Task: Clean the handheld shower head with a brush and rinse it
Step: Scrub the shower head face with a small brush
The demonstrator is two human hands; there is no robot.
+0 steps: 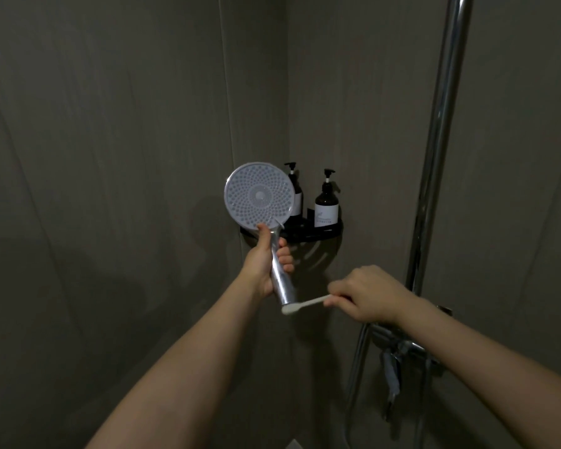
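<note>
The handheld shower head [259, 196] is upright in front of the wall corner, its round white nozzle face turned toward me. My left hand [266, 264] grips its chrome handle just under the face, thumb resting on the lower rim. My right hand [366, 294] pinches a small white brush [305, 305] like a toothbrush. The brush head touches the bottom end of the chrome handle, below my left hand.
A black corner shelf [318, 234] behind the shower head carries two dark pump bottles [326, 202]. A chrome riser pipe [441, 124] runs down the right wall to the mixer valve [399, 348] and hose. Grey tiled walls surround the dim stall.
</note>
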